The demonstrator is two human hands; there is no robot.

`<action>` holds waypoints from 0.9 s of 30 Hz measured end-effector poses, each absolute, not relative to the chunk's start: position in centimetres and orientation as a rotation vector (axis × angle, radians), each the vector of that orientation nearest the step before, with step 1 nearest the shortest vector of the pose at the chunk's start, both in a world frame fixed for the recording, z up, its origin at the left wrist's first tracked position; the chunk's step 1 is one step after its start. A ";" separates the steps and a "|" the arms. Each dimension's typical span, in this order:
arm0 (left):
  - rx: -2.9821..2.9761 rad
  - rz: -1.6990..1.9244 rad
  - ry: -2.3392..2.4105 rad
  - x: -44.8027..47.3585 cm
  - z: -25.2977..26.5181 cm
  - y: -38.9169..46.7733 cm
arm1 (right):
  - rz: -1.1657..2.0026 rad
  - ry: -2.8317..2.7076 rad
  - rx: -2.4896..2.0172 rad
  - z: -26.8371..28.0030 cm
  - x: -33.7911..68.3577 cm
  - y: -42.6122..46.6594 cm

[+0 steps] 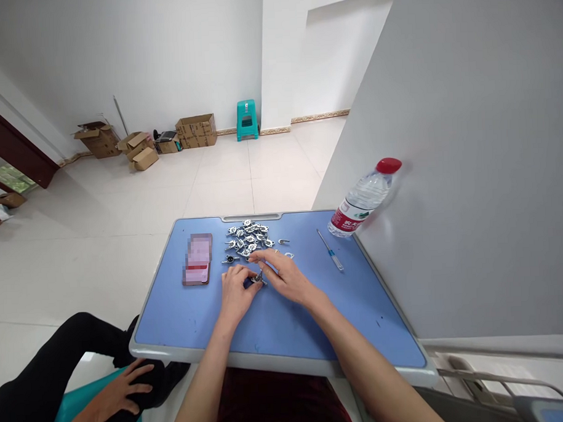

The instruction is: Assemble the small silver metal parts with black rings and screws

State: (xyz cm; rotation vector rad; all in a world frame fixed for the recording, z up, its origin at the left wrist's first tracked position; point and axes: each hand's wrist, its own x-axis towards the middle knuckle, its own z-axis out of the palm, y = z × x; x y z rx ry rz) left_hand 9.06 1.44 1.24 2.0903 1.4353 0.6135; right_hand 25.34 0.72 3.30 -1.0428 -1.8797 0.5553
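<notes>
My left hand [238, 290] is closed around a small shiny metal part [258, 277], held low over the blue tabletop between thumb and fingers. Reaching in from the other side, my right hand [286, 277] has its fingers stretched out above that part, thumb apart from them and close to the metal. Whether the right fingertips touch it, I cannot tell. Just beyond both hands lies a pile of similar metal parts [249, 237], several with oval flanges. A separate part with a dark round opening [230, 259] lies left of my hands, and a flat metal plate [289, 255] lies to the right.
A phone [198, 259] lies on the left of the blue table [174, 319]. On the right are a screwdriver [331, 251] and a red-capped water bottle [362, 201] beside the grey partition [469, 167]. Another person's hand [124, 392] rests on a knee at lower left.
</notes>
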 end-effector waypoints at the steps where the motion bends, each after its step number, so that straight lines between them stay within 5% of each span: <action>1: 2.097 0.615 1.434 9.1 1.2 1.4 | 0.498 -1.878 -1.070 3.2 25.2 0.8; 20: 2.101 0.622 1.435 9.1 1.2 1.4 | 0.339 -1.908 -1.148 3.0 25.1 1.0; 27: 2.093 0.621 1.437 9.0 1.1 1.3 | 0.662 -1.835 -1.034 3.1 25.7 0.8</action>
